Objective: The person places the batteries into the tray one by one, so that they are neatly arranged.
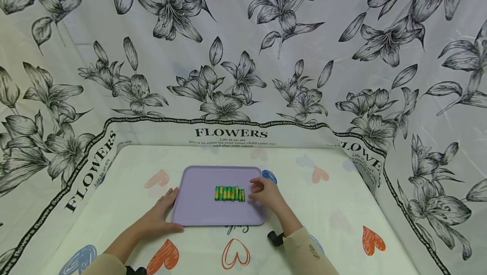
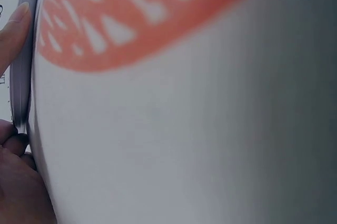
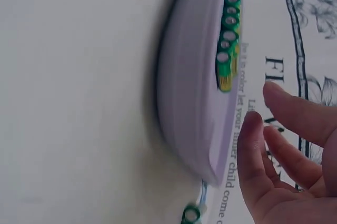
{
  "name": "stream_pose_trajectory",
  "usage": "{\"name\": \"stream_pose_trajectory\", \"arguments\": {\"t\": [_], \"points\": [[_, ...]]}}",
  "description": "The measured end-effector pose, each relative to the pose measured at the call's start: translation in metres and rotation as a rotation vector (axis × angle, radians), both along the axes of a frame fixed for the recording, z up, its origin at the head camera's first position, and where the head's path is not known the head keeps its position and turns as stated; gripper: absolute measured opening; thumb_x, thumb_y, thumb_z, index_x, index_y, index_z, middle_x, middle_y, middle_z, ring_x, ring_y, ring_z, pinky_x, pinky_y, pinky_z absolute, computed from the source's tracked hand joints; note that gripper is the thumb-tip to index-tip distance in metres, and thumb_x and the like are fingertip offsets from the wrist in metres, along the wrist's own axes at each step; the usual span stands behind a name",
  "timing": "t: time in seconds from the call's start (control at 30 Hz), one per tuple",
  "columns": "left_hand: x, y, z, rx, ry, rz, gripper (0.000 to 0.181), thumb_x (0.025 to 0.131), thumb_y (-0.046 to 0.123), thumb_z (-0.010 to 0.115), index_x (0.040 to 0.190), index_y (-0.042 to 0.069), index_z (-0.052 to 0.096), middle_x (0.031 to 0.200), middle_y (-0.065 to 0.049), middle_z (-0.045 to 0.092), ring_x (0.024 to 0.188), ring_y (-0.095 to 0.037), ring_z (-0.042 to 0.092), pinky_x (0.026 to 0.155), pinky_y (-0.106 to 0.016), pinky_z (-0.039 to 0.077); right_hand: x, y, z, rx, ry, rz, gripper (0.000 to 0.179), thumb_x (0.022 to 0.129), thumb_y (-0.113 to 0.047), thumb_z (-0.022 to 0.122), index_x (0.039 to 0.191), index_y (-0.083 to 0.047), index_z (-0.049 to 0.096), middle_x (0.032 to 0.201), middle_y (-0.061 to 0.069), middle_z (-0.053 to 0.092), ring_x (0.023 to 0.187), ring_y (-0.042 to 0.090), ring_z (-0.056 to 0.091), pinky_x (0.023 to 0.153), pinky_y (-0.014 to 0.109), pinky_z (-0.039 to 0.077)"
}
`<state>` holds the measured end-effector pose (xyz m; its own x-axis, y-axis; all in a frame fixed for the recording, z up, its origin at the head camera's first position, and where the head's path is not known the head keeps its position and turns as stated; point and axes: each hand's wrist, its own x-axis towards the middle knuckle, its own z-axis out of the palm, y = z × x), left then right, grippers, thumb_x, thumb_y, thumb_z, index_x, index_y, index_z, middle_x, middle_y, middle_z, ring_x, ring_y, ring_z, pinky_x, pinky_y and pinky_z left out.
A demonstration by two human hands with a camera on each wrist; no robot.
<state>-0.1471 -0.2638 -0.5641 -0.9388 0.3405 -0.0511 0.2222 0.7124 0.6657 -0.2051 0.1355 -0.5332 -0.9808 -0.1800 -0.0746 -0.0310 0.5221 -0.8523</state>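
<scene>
A row of green-and-yellow batteries [image 1: 227,193] lies side by side on the purple tray [image 1: 198,182], the ones at the right end shorter and thinner. My left hand [image 1: 161,213] rests at the tray's near left corner, fingers along the left rim and thumb at the front edge. Over the tray's right rim is my right hand [image 1: 266,192], its fingers loosely bent beside the row's right end. The right wrist view shows thumb and fingers [image 3: 284,161] apart with nothing between them. A green ring-shaped end [image 3: 191,214], like a battery's, shows off the tray there, partly cut off.
The tray stands on a white tablecloth [image 1: 304,207] printed with red and blue hearts. A white curtain [image 1: 228,34] with black flower drawings surrounds the table at the back and sides. Dark wrist devices [image 1: 275,238] sit at both cuffs.
</scene>
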Motion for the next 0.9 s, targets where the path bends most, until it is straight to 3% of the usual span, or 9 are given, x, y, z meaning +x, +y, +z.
{"name": "stream_pose_trajectory", "arguments": {"t": [0.23,0.4,0.63,0.9], "points": [[0.000,0.000,-0.001,0.006,0.007,-0.005,0.126,0.068,0.052,0.088,0.161,0.003,0.019,0.165,-0.029,0.012,0.148,-0.059,0.008,0.115,-0.076,0.010,-0.002,0.025,0.002,-0.106,0.035,-0.057,0.052,0.080,-0.003,0.082,0.129,0.000,0.064,0.115,0.017,0.070,0.100,0.027,0.071,0.080,0.029,0.061],[-0.001,0.000,-0.004,0.005,0.009,-0.009,0.126,0.068,0.052,0.088,0.161,0.004,0.019,0.166,-0.028,0.013,0.150,-0.056,0.009,0.117,-0.073,0.010,-0.002,0.045,0.002,-0.125,0.020,-0.115,0.053,0.082,-0.004,0.081,0.132,-0.003,0.064,0.119,0.016,0.069,0.101,0.025,0.070,0.078,0.031,0.061],[-0.002,-0.001,-0.005,0.008,0.013,-0.002,0.127,0.067,0.052,0.089,0.161,0.004,0.018,0.166,-0.028,0.012,0.149,-0.058,0.008,0.116,-0.075,0.011,-0.007,0.068,-0.007,-0.071,-0.028,-0.169,0.056,0.080,-0.003,0.082,0.132,-0.004,0.064,0.118,0.016,0.069,0.104,0.026,0.068,0.079,0.034,0.061],[-0.002,-0.001,-0.004,0.017,0.011,-0.007,0.127,0.067,0.051,0.089,0.161,0.003,0.019,0.166,-0.028,0.012,0.149,-0.057,0.008,0.117,-0.074,0.010,-0.011,0.073,-0.017,0.016,-0.099,-0.147,0.064,0.071,0.000,0.088,0.131,-0.006,0.065,0.112,0.009,0.069,0.097,0.020,0.063,0.082,0.033,0.054]]}}
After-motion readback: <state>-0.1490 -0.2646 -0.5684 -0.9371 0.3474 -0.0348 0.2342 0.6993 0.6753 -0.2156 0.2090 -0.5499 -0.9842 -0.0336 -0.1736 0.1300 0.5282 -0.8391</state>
